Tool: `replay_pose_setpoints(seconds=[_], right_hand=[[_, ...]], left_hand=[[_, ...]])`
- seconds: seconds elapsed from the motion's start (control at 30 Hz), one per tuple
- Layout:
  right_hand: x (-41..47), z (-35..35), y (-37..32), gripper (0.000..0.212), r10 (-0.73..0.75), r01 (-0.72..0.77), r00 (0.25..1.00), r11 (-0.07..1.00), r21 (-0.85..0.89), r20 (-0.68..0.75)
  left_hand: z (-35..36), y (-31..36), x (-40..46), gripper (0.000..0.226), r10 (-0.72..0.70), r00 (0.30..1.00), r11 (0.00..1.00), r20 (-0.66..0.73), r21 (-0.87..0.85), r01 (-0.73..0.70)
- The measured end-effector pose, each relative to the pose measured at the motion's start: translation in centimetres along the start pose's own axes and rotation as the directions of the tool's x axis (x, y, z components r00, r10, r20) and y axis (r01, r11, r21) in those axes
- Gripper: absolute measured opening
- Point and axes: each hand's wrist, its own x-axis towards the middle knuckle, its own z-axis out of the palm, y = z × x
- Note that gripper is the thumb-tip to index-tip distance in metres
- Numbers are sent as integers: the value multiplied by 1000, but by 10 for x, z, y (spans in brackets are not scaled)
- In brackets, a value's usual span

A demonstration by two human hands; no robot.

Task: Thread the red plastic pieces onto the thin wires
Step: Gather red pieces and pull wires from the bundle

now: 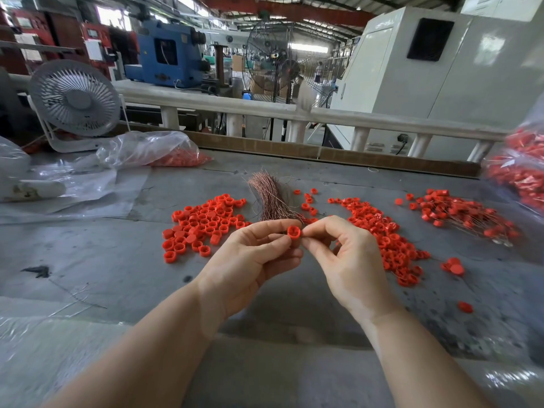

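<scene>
— Head view, nearest first: two bare forearms reaching in over grey table (88, 260).
— Hands?
— Left hand (250, 254) curled, thumb and fingertips pinching single red cap (293, 232). Right hand (347, 260) curled too, fingertips pinched right against same cap; any wire between them too thin to make out.
— Beyond that?
— Left pile of red caps (200, 222) just past left hand, right pile of red caps (385, 240) past right hand, bundle of copper wires (270, 198) lying between both piles.
— Farther right?
— Caps already on wires (465, 213), heaped apart from loose piles; bag of red pieces (524, 172) at table edge.
— Far side?
— Clear bag (153, 151) with red pieces at back left, white desk fan (75, 101) behind it, blue machine (164, 54) beyond railing.
</scene>
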Motion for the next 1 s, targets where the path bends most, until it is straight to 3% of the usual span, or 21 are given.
replay_pose_setpoints(seconds=[1.0], right_hand=[[0, -2, -1, 16, 2, -2, 1000, 1000, -25, 1]], left_hand=[[-2, 1, 3, 25, -42, 999, 992, 29, -115, 46]])
